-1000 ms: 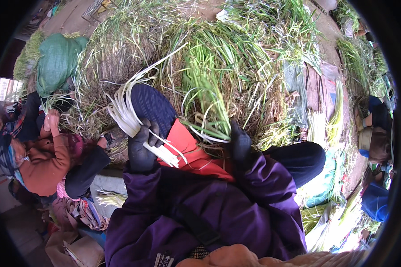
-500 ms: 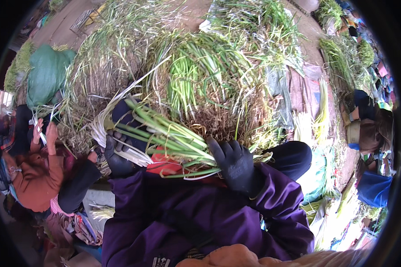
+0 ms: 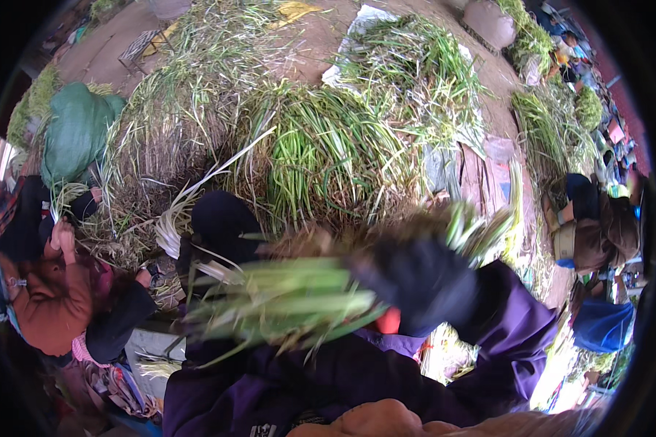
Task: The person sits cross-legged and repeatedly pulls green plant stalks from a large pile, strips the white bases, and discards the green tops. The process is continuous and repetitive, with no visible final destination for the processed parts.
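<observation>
Right hand [image 3: 419, 288] around blurred green stalks [image 3: 284, 298]

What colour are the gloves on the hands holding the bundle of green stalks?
Black, on both the right hand and left hand; only the head view shows them, motion-blurred.

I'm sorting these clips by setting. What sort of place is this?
Probably an outdoor yard or market ground where green onions are sorted and bundled. Big heaps of green stalks lie on bare earth, a stuffed green sack sits nearby, and other people crouch working among the piles.
</observation>
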Motion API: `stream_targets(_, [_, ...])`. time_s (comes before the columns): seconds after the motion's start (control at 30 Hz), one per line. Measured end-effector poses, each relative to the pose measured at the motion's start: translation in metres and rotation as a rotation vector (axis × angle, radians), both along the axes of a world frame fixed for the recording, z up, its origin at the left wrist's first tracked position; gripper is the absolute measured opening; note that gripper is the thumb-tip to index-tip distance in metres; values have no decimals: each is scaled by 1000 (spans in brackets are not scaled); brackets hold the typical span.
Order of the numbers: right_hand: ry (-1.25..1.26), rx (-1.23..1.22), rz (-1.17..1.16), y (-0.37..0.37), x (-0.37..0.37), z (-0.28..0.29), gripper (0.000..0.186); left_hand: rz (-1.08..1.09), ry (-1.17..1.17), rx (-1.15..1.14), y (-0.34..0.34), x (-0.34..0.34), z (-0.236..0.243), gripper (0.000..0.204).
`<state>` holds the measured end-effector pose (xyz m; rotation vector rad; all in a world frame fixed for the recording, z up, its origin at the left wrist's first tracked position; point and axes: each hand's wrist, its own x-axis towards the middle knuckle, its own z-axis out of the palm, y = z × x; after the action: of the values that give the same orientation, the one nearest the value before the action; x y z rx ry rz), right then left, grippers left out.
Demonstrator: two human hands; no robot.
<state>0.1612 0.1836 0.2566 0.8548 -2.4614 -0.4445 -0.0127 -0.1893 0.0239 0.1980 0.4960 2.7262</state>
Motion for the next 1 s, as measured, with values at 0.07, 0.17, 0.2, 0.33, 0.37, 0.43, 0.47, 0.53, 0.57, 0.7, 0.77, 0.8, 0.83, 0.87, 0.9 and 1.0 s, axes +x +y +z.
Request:
stream_targets(0.07, [-150,-88,-138,73,-57,26,40,17,15,11,2,3,0,20])
stream_targets(0.17, [428,-246,-398,190,-153,74,28,29,56,9,1,11,7,22])
stream_targets(0.2, [691,-145,-405,223,-168,84,34,40,59,-4,-1,16,11,22])
stream_targets(0.33, [753,-371,-319,248,-204,37,39,194,-44,-94,-8,38,25,17])
stream_targets(0.37, [659,-472,-289,235,-208,12,38,233,-79,-101,-9,39,28,15])
stream_targets(0.43, [252,-730,-218,179,-221,-73,49,157,43,-73,-11,38,32,18])
stream_targets(0.47, [-85,-802,-517,146,-215,-116,44,159,53,-67,-12,39,33,18])
stream_targets(0.53, [-402,-945,-371,81,-209,-189,31,169,51,-76,-14,42,35,18])
stream_targets(0.57, [-531,-1107,-316,55,-196,-216,28,207,24,-123,-16,44,35,17])
stream_targets(0.7, [-905,-1499,-205,-33,-159,-282,30,253,12,-191,-32,49,32,15])
stream_targets(0.77, [-955,-1340,-134,-50,-141,-289,31,245,40,-114,-43,44,31,14])
stream_targets(0.8, [-1010,-1275,-115,-54,-134,-290,32,189,109,-138,-55,37,35,16])
stream_targets(0.83, [-962,-1191,-61,-57,-129,-289,32,89,194,-91,-65,30,39,18])
stream_targets(0.87, [-934,-1114,-5,-58,-125,-287,33,171,183,-139,-69,32,42,18])
stream_targets(0.9, [-905,-1038,53,-60,-123,-286,33,195,218,-124,-74,36,49,19])
stream_targets(1.0, [-1121,-1175,-164,-62,-117,-286,34,369,182,-113,-81,46,72,14])
